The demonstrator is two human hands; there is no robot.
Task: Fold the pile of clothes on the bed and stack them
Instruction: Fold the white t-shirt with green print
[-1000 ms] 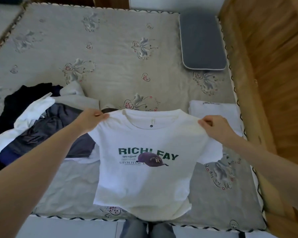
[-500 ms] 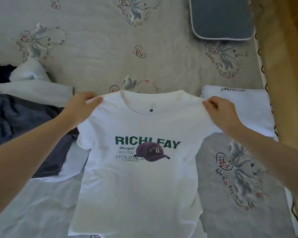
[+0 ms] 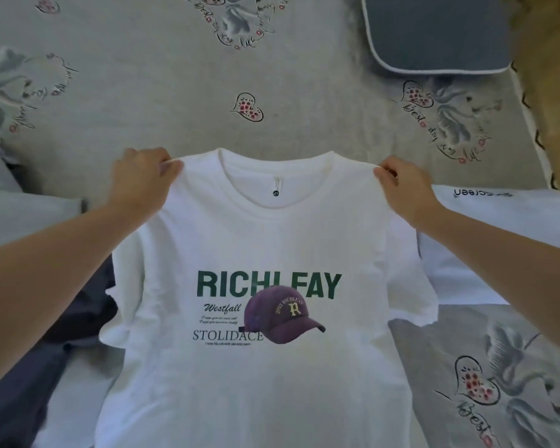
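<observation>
A person held a white T-shirt [image 3: 272, 383] by its two shoulders over a bed [image 3: 175, 92], print side up toward the camera. The left hand [image 3: 141, 181] was pinched shut on the shirt's left shoulder seam, the right hand [image 3: 401, 185] likewise clamped on the right shoulder — both forearms reaching in from the near corners of the view. The shirt was stretched taut between the two grips at its far edge, its collar pointing away from the wearer and its body running toward the near edge, where the hem passed out of sight. Whether the lower part lay flat on the bed could not be told.

The chest carried green block lettering reading "RICHLEAY", smaller lines reading "Westfall" and "STOLIDACE", and a purple cap graphic [image 3: 280, 313] overlapping the letters.

To the left, partly under the shirt's sleeve and the left forearm, lay a dark navy garment [image 3: 78, 318] and, farther back, a pale grey one [image 3: 20, 208]. To the right, a folded white garment [image 3: 498, 227] with dark lettering near its far edge rested flat on the bed, touching or just under the shirt's right sleeve.

The bed's grey cover showed heart and floral motifs. A dark blue cushion [image 3: 434, 33] with pale piping sat at the far right, beside a wooden frame [image 3: 550, 76].
</observation>
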